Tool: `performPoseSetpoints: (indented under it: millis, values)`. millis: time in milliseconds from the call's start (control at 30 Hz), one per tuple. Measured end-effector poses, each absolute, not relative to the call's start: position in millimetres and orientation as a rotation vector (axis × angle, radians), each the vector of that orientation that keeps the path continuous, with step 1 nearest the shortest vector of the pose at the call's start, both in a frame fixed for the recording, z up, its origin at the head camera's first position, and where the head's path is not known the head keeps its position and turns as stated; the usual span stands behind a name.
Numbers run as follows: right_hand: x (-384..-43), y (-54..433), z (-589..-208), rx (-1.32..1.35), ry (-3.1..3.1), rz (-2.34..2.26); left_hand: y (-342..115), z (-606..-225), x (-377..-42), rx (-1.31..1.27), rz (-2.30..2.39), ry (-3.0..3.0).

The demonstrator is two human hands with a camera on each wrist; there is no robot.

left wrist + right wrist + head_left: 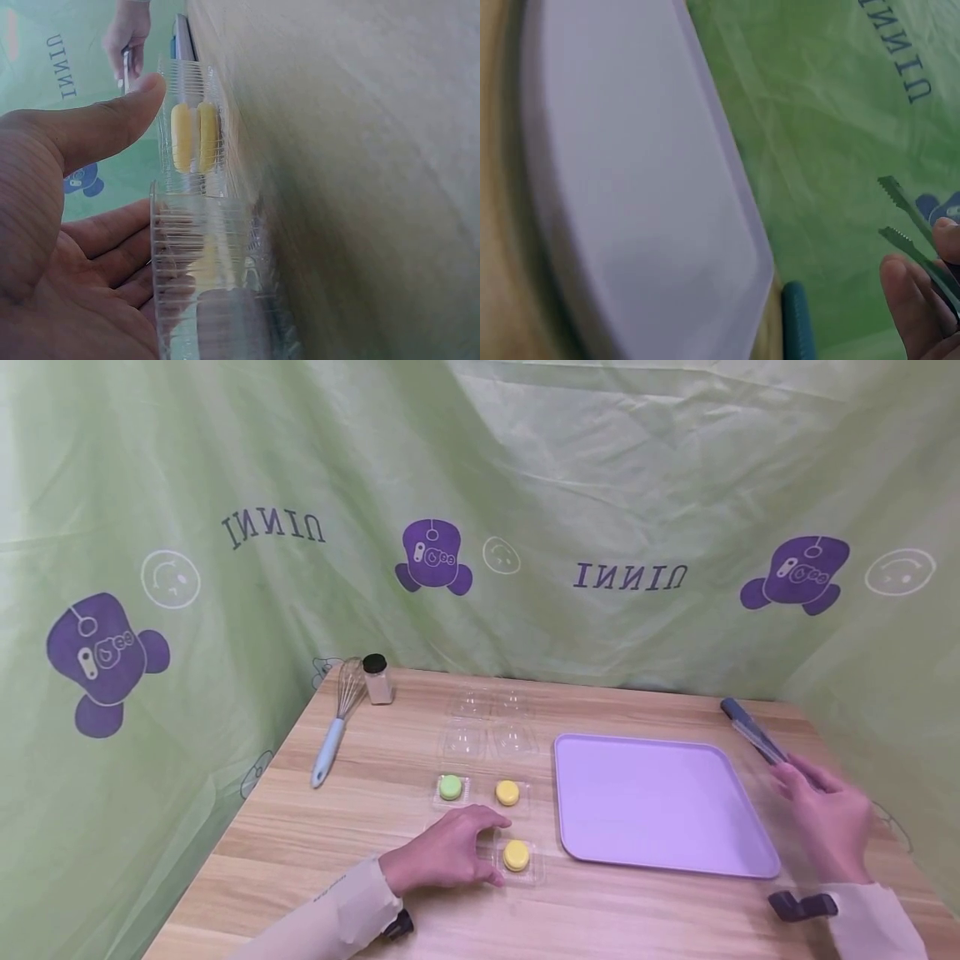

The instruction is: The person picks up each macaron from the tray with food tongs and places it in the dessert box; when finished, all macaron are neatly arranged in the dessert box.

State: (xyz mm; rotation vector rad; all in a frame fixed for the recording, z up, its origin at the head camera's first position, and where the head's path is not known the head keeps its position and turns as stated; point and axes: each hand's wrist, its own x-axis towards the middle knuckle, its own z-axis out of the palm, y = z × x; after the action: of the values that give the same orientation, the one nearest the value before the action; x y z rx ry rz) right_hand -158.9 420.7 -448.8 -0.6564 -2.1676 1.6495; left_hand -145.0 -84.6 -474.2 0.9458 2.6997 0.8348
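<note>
My left hand (450, 852) reaches around the left side of a clear plastic box (536, 870) holding a yellow macaron (516, 856). Thumb and fingers are spread apart, the thumb tip right at the box's edge. Below that hand, the left wrist view shows another clear box (169, 262) with a dull purple round thing (232, 324), hidden in the head view. Behind sit a green macaron (450, 787) and a second yellow macaron (507, 792) in clear boxes. My right hand (832, 818) grips tongs (904, 240) with serrated tips held apart, right of the purple tray (660, 802).
Several clear domed lids (465, 739) lie behind the macarons. A whisk (330, 747) with a light blue handle lies at the left, beside a black-capped jar (378, 681). A blue-handled tool (796, 322) lies beyond the tray. Green curtain (480, 460) surrounds the table.
</note>
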Motion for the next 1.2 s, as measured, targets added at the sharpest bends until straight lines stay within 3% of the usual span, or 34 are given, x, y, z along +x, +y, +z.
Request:
performPoseSetpoints:
  millis: [400,1200]
  values:
    - [-151.3,441.7,-480.3,-0.962,-2.517,1.263,-85.3,-475.7,-145.6,0.970,0.832,2.709]
    - [-149.1,449.8,-502.4,-0.773,-2.655,0.963,-84.0,-476.1,-146.5,0.925,0.832,2.684]
